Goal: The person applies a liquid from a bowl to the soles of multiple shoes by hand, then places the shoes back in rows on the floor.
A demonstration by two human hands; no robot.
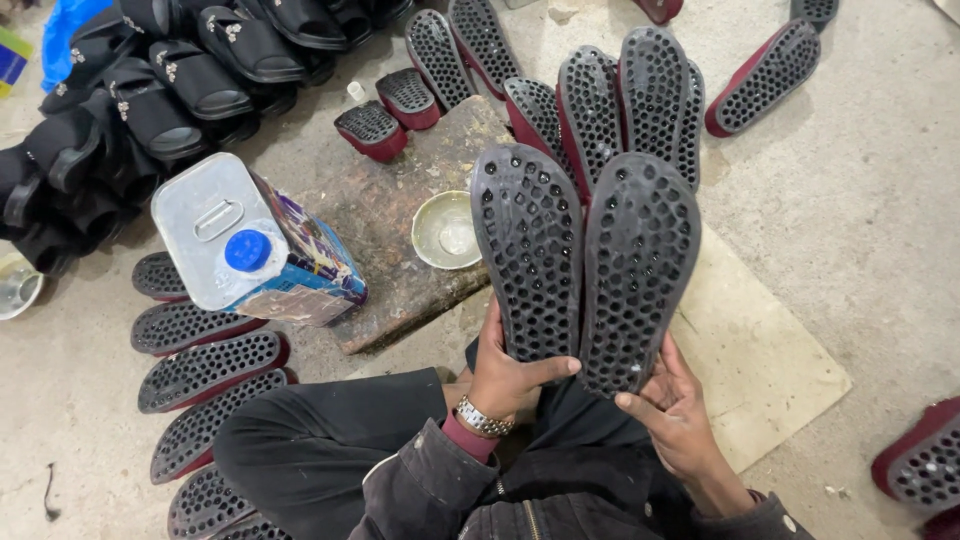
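Concrete floor [860,200]; both hands' fingers pinch black soles [585,260], heels hidden; left hand [505,375], right hand [675,420].

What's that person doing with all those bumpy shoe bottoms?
A person sits on the floor holding two black shoe soles up side by side, bumpy undersides facing the camera. The left hand grips the left sole at its heel, and the right hand grips the right sole. More soles stand fanned out behind them and lie in a row at the left. A metal can with a blue cap and a small metal bowl sit on a worn board.
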